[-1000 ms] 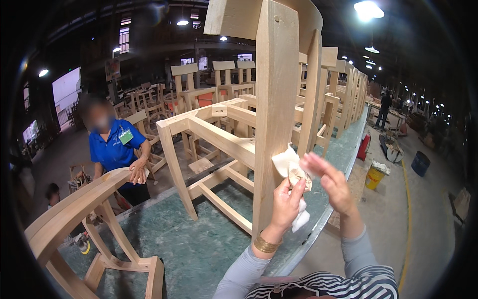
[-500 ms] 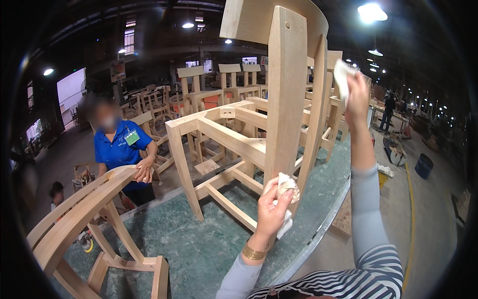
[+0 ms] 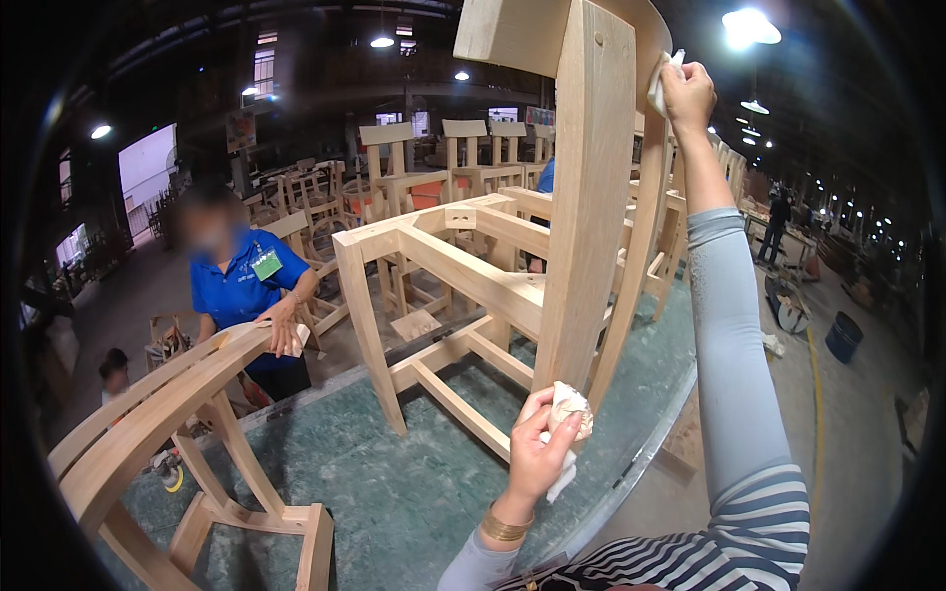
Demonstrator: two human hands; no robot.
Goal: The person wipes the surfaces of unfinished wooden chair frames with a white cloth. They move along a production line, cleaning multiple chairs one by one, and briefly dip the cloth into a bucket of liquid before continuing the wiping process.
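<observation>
Wooden chair [image 3: 591,197], centre: on table [image 3: 394,492]. Right hand [image 3: 690,97], upper right: pinching white cloth [image 3: 658,92] at backrest [image 3: 512,37]. Left hand [image 3: 532,455], lower centre: gripping crumpled cloth [image 3: 570,409]. Apparently wiping; next stroke needs flat contact.

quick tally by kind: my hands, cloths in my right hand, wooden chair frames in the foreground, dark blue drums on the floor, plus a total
Hands: 2 (left hand, right hand)
White cloth: 1
Foreground chair frames: 2 (tall frame, left-side frame)
Dark blue drum: 1
Total: 6
</observation>
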